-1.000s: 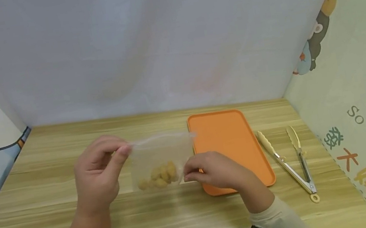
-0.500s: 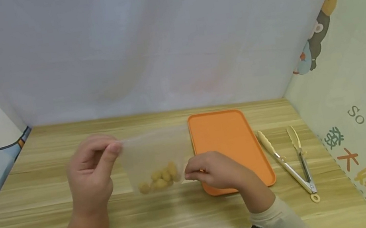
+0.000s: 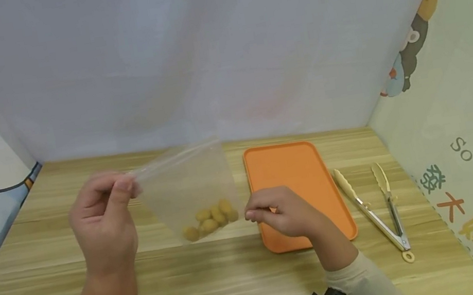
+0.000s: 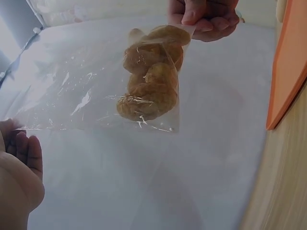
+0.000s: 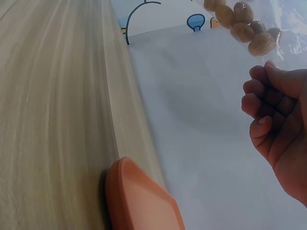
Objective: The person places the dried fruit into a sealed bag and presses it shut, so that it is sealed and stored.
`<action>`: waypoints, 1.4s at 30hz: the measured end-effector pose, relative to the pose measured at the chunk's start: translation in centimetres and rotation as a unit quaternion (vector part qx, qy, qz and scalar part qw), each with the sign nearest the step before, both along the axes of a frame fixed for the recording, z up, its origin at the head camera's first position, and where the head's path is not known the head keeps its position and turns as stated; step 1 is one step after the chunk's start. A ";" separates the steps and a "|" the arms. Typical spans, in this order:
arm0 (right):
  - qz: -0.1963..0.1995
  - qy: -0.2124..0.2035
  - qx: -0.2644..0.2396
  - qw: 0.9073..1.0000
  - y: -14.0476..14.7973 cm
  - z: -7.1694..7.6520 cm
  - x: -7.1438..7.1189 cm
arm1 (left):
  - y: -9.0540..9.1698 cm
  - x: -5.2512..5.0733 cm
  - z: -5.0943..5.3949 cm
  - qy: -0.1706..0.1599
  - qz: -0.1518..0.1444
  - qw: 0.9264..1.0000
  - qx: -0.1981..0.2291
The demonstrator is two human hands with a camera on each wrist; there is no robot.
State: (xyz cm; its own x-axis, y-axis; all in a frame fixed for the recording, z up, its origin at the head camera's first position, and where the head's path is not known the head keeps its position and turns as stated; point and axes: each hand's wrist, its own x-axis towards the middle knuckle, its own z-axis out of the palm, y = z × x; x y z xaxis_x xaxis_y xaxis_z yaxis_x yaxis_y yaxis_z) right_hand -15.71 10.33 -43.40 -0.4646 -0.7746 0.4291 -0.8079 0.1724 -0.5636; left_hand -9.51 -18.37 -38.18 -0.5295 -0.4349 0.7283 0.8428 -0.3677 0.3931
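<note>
A clear plastic zip bag (image 3: 187,187) hangs above the table, stretched between my two hands. My left hand (image 3: 105,221) pinches its upper left corner between thumb and index finger. At the lower right corner, my right hand (image 3: 282,213) pinches the bag with thumb and fingertips, which also shows in the left wrist view. Several yellow-brown oval pieces (image 3: 209,225), like small fruits or nuts, lie along the bag's bottom; their exact kind is unclear. The right wrist view shows the pieces (image 5: 242,31) just above the right fingertips.
An orange tray (image 3: 285,170) lies on the wooden table (image 3: 223,290), partly behind my right hand. To its right, metal tongs (image 3: 383,227) with cream tips lie spread apart. A pale cloth wall (image 3: 204,69) closes the back, with printed panels at both sides.
My left hand has moved left and slightly up. The bag has risen and tilted, its upper right corner now higher. The right hand has shifted slightly right and up, still pinching the corner.
</note>
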 end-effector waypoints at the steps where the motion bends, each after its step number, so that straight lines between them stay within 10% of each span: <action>1: 0.001 -0.006 -0.004 1.000 0.0 -0.1 -0.1 | 0.1 0.0 0.0 0.000 0.004 1.000 0.000; 9: -0.045 -0.056 0.065 0.995 0.3 -0.4 -0.4 | 0.9 -0.2 -0.5 -0.016 0.049 0.997 -0.055; 17: -0.124 -0.068 0.209 0.968 0.5 0.8 0.4 | 1.6 -0.5 -0.9 0.014 0.080 0.985 -0.153; 23: -0.132 -0.031 0.066 0.989 1.6 2.1 0.7 | 1.7 -0.5 -0.9 0.023 0.165 0.943 -0.289; 31: -0.053 0.091 -0.140 0.985 0.9 3.4 1.1 | 1.8 -0.6 -1.3 0.025 0.105 0.952 -0.288; 38: -0.058 0.118 -0.167 0.977 0.4 3.7 1.5 | 2.1 -0.6 -1.7 0.015 0.066 0.952 -0.297; 42: -0.079 0.127 -0.155 0.977 0.5 3.6 1.6 | 1.9 -0.7 -1.9 -0.003 0.096 0.936 -0.339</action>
State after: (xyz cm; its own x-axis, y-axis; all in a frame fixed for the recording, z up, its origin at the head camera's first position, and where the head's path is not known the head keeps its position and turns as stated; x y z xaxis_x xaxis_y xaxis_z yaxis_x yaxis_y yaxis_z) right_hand -14.15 10.86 -39.80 -0.4150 -0.5173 0.7484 -0.9059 0.1590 -0.3924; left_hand -10.16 -16.42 -40.06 -0.4946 0.0379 0.8683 0.8644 0.1259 0.4868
